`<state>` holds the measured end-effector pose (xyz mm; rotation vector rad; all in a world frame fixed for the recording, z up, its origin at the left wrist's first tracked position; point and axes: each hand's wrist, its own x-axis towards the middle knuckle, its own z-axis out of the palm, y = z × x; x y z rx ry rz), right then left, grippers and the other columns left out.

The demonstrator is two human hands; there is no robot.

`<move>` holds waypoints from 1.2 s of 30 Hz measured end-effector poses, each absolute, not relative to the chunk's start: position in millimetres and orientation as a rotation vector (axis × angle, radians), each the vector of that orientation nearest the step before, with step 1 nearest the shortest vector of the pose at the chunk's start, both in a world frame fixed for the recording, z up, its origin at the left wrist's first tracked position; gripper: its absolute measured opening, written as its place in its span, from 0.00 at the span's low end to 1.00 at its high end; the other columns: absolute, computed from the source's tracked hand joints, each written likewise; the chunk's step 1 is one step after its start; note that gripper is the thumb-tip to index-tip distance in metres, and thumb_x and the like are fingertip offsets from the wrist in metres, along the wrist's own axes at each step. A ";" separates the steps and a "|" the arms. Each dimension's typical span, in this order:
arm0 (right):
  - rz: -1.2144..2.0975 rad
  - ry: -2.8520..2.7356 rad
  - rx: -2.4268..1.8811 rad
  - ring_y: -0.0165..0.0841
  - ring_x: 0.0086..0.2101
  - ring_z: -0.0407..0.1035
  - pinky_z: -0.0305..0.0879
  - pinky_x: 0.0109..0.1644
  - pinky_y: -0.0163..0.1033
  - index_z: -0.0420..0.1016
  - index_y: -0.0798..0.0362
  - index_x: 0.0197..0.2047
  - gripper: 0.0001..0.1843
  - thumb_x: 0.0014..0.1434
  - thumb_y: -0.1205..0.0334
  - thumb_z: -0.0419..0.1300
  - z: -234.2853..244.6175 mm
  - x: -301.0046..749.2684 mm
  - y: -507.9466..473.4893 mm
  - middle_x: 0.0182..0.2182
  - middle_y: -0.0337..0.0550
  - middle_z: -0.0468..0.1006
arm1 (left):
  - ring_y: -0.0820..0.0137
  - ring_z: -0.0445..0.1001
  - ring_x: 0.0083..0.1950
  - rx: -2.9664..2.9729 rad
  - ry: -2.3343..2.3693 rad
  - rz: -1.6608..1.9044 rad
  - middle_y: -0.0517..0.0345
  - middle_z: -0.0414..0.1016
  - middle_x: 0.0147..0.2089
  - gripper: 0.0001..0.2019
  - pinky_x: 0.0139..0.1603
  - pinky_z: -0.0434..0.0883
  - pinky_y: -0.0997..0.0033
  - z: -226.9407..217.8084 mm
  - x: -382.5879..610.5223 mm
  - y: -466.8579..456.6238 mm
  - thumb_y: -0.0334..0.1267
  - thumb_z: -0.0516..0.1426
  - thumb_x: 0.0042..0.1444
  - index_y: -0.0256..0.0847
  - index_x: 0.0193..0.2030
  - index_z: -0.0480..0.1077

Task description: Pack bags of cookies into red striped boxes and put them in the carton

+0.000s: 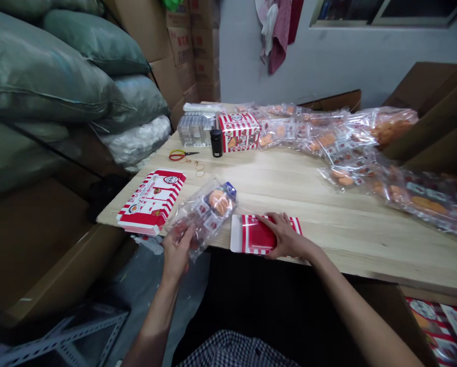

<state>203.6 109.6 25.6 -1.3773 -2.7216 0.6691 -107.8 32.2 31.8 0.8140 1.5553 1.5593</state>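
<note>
My left hand (178, 252) is closed on the near end of a clear plastic bag (209, 211). Inside the bag are an orange round piece, small printed packets and a blue item. The bag's far end lies over the table near its front edge. My right hand (284, 235) rests with fingers spread on a red and white striped carton (257, 234). That carton lies on its side at the table's front edge, its white end flap pointing left. Left of the bag is a stack of flat striped cartons (152, 201).
Across the wooden table (282, 178) are red-handled scissors (182, 154), rubber bands (200, 168), a black cylinder (216, 143), an upright striped box (239, 132) and clear plastic containers (197, 127). Several filled bags (324, 140) line the back and right. Stuffed sacks (37, 71) are piled left.
</note>
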 end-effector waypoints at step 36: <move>0.550 -2.619 -1.250 0.57 0.66 0.49 0.24 0.70 0.66 0.51 0.46 0.71 0.57 0.40 0.54 0.69 6.3 209.9 70.5 0.64 0.57 0.56 | 0.73 0.63 0.18 1.139 1.298 0.329 0.61 0.69 0.17 0.03 0.20 0.58 0.74 67.4 -158.3 84.1 0.31 0.62 0.39 0.37 0.19 0.72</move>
